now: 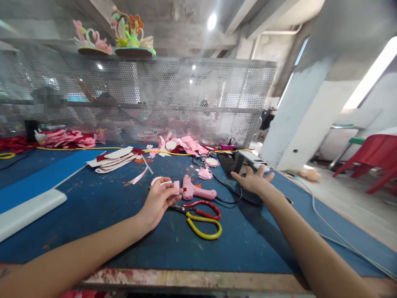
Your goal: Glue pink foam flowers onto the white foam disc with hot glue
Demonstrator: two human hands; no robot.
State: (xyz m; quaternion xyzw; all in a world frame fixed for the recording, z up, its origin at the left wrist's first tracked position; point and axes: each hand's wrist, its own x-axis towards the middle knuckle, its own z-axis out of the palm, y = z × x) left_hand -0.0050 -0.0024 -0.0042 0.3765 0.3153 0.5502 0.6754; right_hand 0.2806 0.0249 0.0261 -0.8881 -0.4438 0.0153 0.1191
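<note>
My left hand (156, 203) is closed on a small white disc (164, 183) with a pink strip (176, 188) at its edge; the fingers partly cover both. Just to the right of these fingertips lies a pink hot glue gun (198, 191), its black cord running right. Below it are scissors (203, 219) with one red and one yellow handle loop, the blades partly hidden by my left hand. My right hand (254, 182) is spread with nothing in it, over or beside a dark flat panel (229, 163). Whether it touches anything there I cannot tell.
White cut-out pieces (116, 159) lie stacked at left. Pink scraps (186, 145) are heaped along the perforated metal screen (173, 99). A pink-edged disc (211, 162) rests near the panel. Pale cables (313, 203) cross the right side of the blue table (139, 252).
</note>
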